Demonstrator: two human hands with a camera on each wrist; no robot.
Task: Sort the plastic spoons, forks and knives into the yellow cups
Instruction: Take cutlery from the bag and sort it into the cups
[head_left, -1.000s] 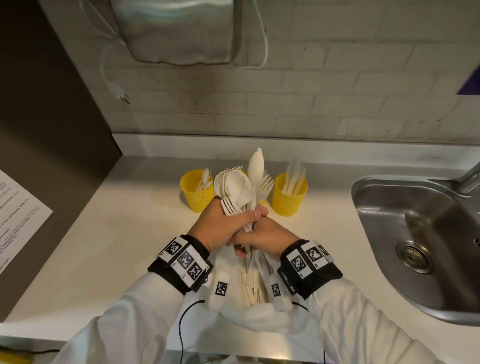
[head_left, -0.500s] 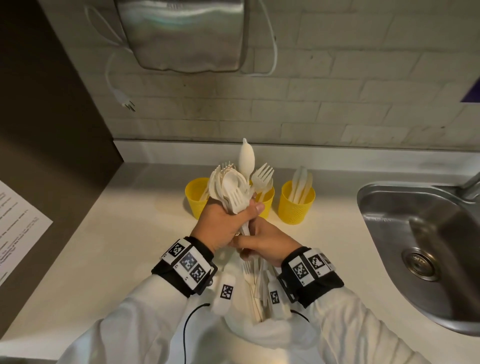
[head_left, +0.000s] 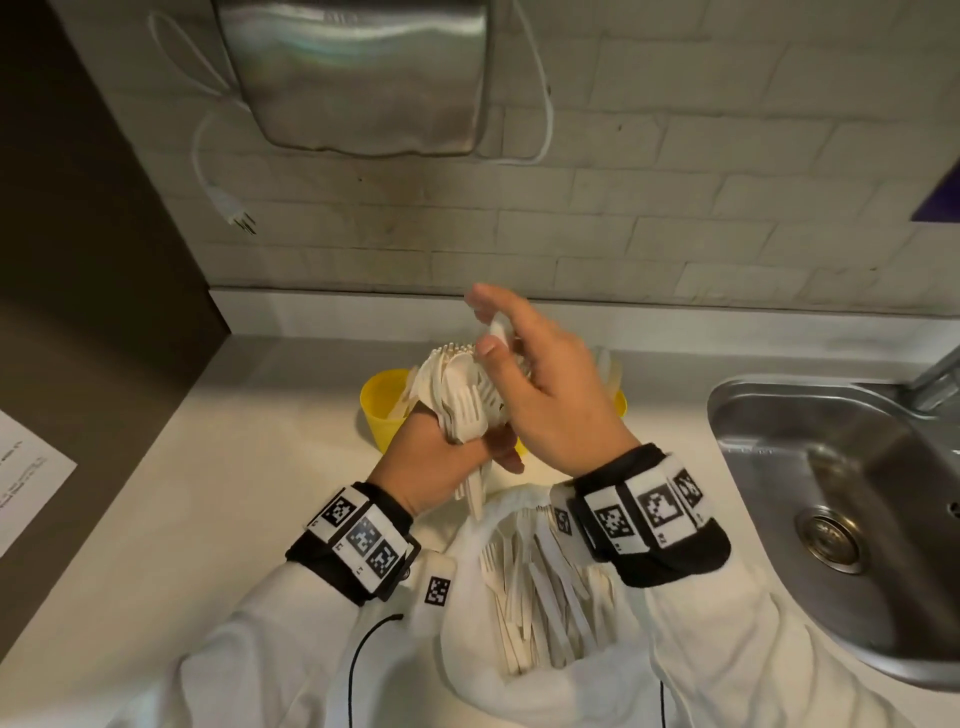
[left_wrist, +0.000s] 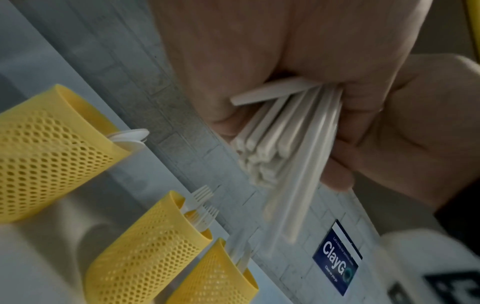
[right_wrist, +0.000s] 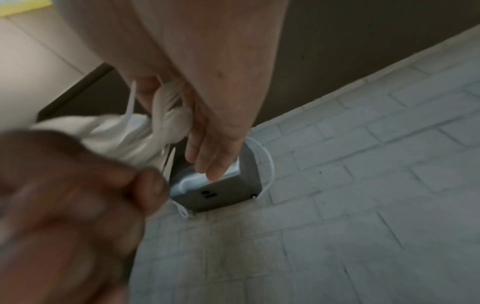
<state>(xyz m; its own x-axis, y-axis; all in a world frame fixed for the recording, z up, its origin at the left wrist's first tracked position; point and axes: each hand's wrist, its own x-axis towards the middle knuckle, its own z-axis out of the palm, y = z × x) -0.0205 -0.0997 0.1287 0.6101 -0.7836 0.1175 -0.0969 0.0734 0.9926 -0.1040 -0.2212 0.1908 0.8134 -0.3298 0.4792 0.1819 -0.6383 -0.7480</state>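
Left hand (head_left: 426, 457) grips cutlery bundle (head_left: 457, 395); right hand (head_left: 550, 395) pinches spoon (head_left: 500, 332).

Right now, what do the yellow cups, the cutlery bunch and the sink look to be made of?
Yellow cups: likely moulded plastic, matte, walls pierced with mesh-like holes.
Cutlery bunch gripped by the left hand: off-white plastic, dull sheen, thin flat handles.
Sink: probably stainless steel, brushed grey with soft reflections.

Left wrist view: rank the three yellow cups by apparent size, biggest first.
1. Cup with spoons, looks largest.
2. Cup with forks.
3. Third cup, cut off by the frame edge, so smallest only as it appears.
The order follows nearness to the camera; true sizes may well be alike.
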